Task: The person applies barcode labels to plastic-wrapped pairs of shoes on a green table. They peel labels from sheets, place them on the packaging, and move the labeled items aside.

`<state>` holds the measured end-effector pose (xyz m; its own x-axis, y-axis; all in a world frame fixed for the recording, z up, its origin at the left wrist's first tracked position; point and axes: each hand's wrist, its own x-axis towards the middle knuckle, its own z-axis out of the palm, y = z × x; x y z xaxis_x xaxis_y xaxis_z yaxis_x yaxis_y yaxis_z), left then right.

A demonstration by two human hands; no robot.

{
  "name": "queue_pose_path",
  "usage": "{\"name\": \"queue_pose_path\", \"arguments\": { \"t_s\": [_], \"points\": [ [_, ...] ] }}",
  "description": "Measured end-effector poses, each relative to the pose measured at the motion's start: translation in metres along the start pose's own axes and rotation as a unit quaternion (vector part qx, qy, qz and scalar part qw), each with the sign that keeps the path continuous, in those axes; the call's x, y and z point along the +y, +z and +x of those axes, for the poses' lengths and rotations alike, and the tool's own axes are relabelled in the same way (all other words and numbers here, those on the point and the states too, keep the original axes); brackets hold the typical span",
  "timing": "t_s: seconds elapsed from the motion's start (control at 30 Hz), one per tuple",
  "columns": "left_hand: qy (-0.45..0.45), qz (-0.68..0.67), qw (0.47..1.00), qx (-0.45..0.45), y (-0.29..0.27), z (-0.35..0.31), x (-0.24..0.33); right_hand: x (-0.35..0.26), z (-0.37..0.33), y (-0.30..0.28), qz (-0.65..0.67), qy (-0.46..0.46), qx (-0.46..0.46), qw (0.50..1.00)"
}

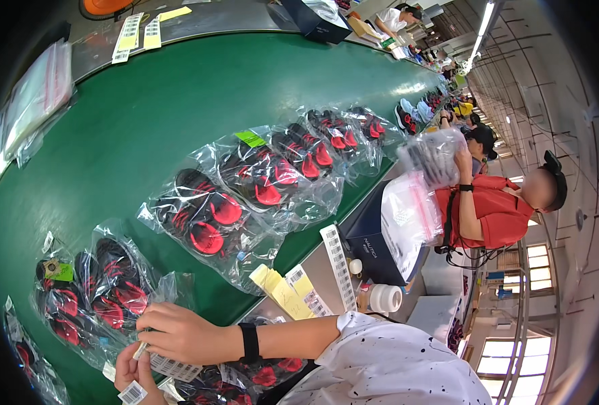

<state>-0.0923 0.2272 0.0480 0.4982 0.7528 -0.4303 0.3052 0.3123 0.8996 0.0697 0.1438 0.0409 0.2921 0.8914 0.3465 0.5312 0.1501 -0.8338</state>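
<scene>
My right hand (185, 334), with a black band at the wrist, is closed with its fingertips pinching a folded edge of a barcode label sheet (176, 368). Below it my left hand (139, 379) pinches the same edge, and a small white barcode sticker (133, 393) shows at its fingers. Under the sheet and my forearm lie black and red shoes in clear bags (266, 374), partly hidden. Just beyond my hands, another bagged pair of shoes (114, 287) rests on the green table (104, 155), beside a bagged pair with a green sticker (60, 272).
A row of bagged shoes (205, 209) runs along the table. Yellow note sheets (282, 290), a barcode strip (338, 266), a white tape roll (384, 298) and a dark blue box (374, 253) line the near edge. A co-worker in red (492, 212) handles clear bags. Plastic bags (40, 94) are stacked at far left.
</scene>
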Motion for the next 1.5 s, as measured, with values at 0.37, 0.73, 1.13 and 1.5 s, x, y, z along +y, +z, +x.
{"name": "queue_pose_path", "arguments": {
  "t_s": [0.37, 0.73, 1.13, 1.5],
  "points": [
    [-0.018, 0.006, 1.0, 0.006, 0.015, -0.001, -0.002, -0.001, -0.015, -0.007, 0.009, 0.023, 0.027, 0.999],
    [-0.017, 0.08, 0.997, -0.01, 0.02, -0.006, 0.005, 0.007, 0.007, -0.015, 0.099, 0.095, 0.065, 0.988],
    [-0.016, 0.05, 0.999, -0.015, -0.005, -0.024, -0.018, 0.149, 0.081, -0.014, 0.214, 0.396, 0.069, 0.89],
    [-0.065, -0.011, 0.998, -0.019, 0.003, -0.03, -0.021, 0.159, 0.09, 0.016, 0.194, 0.379, 0.138, 0.894]
  ]
}}
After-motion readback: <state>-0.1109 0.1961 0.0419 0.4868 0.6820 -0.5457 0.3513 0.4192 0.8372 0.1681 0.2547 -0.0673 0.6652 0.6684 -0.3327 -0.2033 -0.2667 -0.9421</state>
